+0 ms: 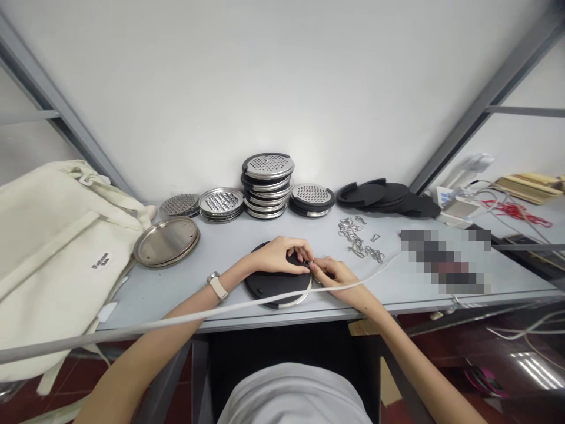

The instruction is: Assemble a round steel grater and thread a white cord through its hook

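A round black disc (274,285) with a silver rim at its lower right lies flat at the front of the table. My left hand (286,255) rests over its upper part, thumb and fingers pinched together at the right edge. From the right, my right hand (334,274) meets it there, its thumb and forefinger also closed. A tiny shiny piece shows between the fingertips, too small and covered to name. Small metal snap clips (352,237) lie in a loose pile beyond my right hand.
Along the wall stand a tall stack of round graters (267,185), lower grater stacks (221,203) and black round holders (375,194). Plain metal discs (165,240) sit left, beside a cream bag (57,253). A white cable (176,320) crosses before my forearms.
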The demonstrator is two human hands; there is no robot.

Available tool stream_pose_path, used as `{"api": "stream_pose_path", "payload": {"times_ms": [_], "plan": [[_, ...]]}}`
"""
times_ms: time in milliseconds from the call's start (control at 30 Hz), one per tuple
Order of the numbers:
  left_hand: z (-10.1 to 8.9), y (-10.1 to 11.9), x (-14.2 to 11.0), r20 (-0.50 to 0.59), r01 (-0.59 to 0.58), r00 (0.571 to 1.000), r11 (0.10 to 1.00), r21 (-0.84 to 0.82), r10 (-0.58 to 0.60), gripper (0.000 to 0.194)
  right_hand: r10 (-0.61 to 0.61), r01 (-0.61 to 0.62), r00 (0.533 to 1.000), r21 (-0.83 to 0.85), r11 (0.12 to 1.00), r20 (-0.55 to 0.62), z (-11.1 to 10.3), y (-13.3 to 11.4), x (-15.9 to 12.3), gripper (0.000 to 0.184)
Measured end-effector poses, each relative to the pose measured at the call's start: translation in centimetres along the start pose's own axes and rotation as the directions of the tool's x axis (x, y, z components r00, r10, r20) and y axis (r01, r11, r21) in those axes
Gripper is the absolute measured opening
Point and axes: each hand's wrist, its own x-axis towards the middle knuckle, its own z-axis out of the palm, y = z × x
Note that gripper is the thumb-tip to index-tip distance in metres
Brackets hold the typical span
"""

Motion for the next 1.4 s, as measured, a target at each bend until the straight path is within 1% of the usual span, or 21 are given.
{"api": "stream_pose_path", "payload": {"times_ms": [200, 567, 967, 1400], "plan": [[-0.04, 0.04, -0.05, -0.002, -0.011, 1.000, 1.000, -0.029, 0.011, 0.025, 0.009, -0.009, 1.000, 0.007, 1.000, -0.004, 0.12, 0.10, 0.10, 0.036], [0.00, 0.15, -0.10, 0.015, 0.075, 0.997, 0.991, -0.112, -0.074, 0.030, 0.010, -0.010, 1.000, 0.015, 1.000, -0.010, 0.15, 0.29, 0.09, 0.036], [-0.05, 0.14, -0.13, 0.032, 0.074, 0.997, 0.993, -0.097, -0.071, 0.029, 0.020, -0.020, 1.000, 0.032, 0.999, -0.008, -0.03, -0.01, 0.05, 0.037], [0.01, -0.27, -0.07, 0.050, 0.061, 0.997, 0.991, -0.122, -0.055, 0.030, 0.033, -0.033, 0.999, 0.065, 0.997, -0.005, 0.14, 0.47, 0.00, 0.037]]}}
